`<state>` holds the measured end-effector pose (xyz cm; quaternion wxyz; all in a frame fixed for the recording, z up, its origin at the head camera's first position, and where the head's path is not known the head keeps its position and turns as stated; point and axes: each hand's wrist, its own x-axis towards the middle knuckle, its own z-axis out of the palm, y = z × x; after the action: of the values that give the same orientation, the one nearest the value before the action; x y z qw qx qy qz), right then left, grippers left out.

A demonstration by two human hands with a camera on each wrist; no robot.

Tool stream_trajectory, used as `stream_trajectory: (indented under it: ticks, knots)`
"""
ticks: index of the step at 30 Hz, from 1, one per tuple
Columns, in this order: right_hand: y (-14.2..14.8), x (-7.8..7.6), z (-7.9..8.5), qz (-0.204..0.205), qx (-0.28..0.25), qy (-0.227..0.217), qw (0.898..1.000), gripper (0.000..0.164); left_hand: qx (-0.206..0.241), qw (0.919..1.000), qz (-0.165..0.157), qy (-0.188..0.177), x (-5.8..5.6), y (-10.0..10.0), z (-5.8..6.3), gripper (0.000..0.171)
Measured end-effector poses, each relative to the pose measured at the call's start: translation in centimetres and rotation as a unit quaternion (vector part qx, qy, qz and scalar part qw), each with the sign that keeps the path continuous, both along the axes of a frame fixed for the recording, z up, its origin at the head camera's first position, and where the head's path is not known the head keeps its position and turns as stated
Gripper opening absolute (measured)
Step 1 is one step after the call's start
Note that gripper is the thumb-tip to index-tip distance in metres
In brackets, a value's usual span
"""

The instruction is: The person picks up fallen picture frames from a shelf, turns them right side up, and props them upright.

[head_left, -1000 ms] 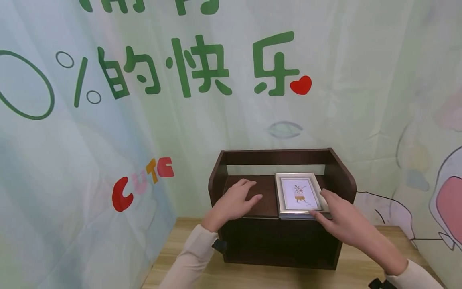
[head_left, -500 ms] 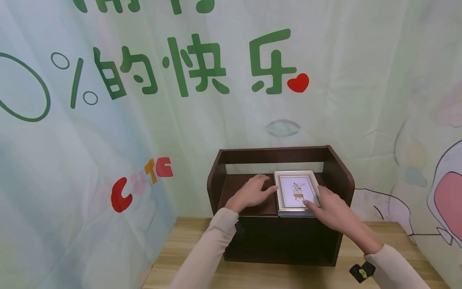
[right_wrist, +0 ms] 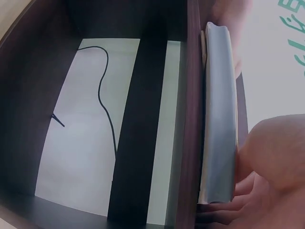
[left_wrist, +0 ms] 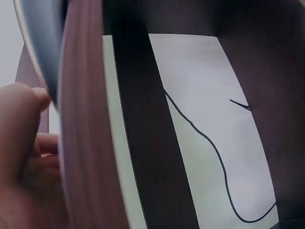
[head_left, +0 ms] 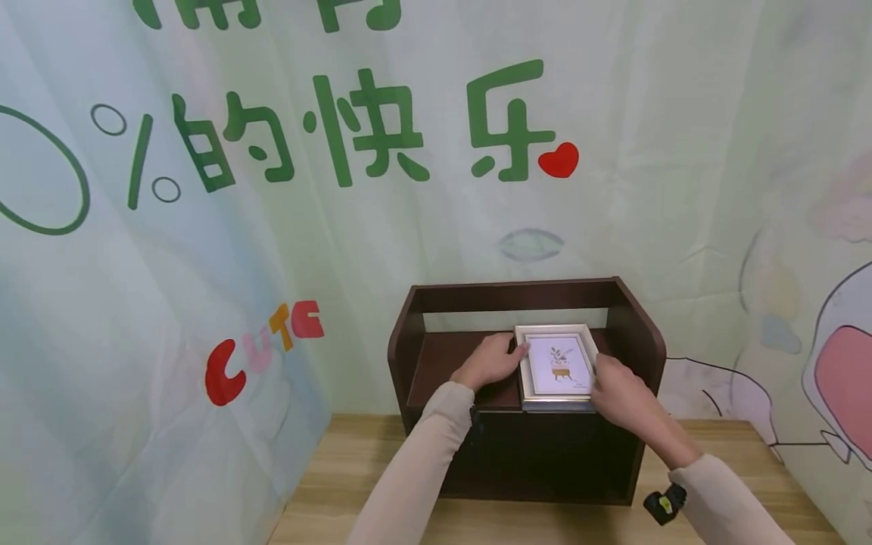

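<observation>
**Both hands grip a picture frame [head_left: 559, 366] on a dark brown shelf unit [head_left: 439, 359]**

A pale green and blue cloth backdrop [head_left: 436, 231] fills most of the head view, carrying large green characters [head_left: 375, 125] and, lower to the left, the multicoloured word CUTE [head_left: 279, 329]. Below it is a light wood-grain table [head_left: 531, 524], and the shelf unit stands on it, open at the front beneath its upper board. Two cream sleeves [head_left: 725, 499] reach in from below.

The picture frame lies face up on the right half of that upper board, its near edge along the board's front. It has a silvery rim and a flower picture [head_left: 562, 365] inside.

The right hand [head_left: 621, 390] curls its fingers around the frame's right edge. The left hand [head_left: 492, 359] grips the opposite edge, thumb on the rim and fingers down at the side; whether they go underneath, I cannot tell.

A small black device [head_left: 664, 503] sits at the right wrist. Smallest is a red heart [head_left: 559, 160] printed beside the last character.
</observation>
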<state>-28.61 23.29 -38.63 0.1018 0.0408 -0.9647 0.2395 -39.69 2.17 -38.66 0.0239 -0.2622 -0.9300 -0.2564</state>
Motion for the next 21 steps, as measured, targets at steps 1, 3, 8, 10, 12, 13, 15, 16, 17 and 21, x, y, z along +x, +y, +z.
stream_trajectory:
  ticks: [1, 3, 8, 10, 12, 13, 15, 16, 17, 21]
  knots:
    - [-0.02, -0.04, -0.08, 0.0, 0.005, 0.0, 1.0, 0.043, -0.002, 1.0, 0.0, -0.001, 0.02, 0.04, 0.0, 0.044]
    - [-0.01, -0.15, -0.13, 0.0, 0.009, 0.0, 1.0, 0.044, -0.007, 1.0, -0.002, 0.002, -0.02, 0.07, 0.03, 0.04]
    - [-0.11, -0.43, -0.05, -0.013, 0.011, -0.008, 1.0, 0.043, 0.001, 1.0, 0.002, -0.004, -0.09, 0.17, 0.22, 0.037]
    - [-0.15, -0.46, -0.02, -0.016, 0.01, -0.011, 1.0, 0.043, 0.006, 0.9999, 0.005, -0.009, -0.13, 0.23, 0.17, 0.039]
    - [-0.11, -0.47, -0.05, -0.017, 0.006, -0.01, 1.0, 0.041, 0.014, 0.9998, 0.007, -0.015, -0.14, 0.28, 0.09, 0.041]
    - [-0.07, -0.44, -0.07, -0.017, 0.003, -0.007, 1.0, 0.04, 0.02, 0.9996, 0.009, -0.019, -0.14, 0.3, 0.05, 0.043]
    - [0.01, -0.35, -0.12, -0.013, -0.002, -0.004, 1.0, 0.039, 0.029, 0.9992, 0.013, -0.023, -0.15, 0.33, -0.01, 0.045]
    - [0.06, -0.31, -0.13, -0.011, -0.003, 0.0, 1.0, 0.038, 0.032, 0.9991, 0.015, -0.024, -0.14, 0.33, 0.0, 0.045]
    - [0.12, -0.27, -0.16, -0.008, -0.005, 0.005, 1.0, 0.037, 0.036, 0.9989, 0.015, -0.025, -0.13, 0.34, 0.04, 0.044]
    - [0.27, -0.1, -0.17, -0.005, -0.009, 0.022, 1.0, 0.035, 0.048, 0.9985, 0.015, -0.019, -0.15, 0.36, 0.26, 0.042]
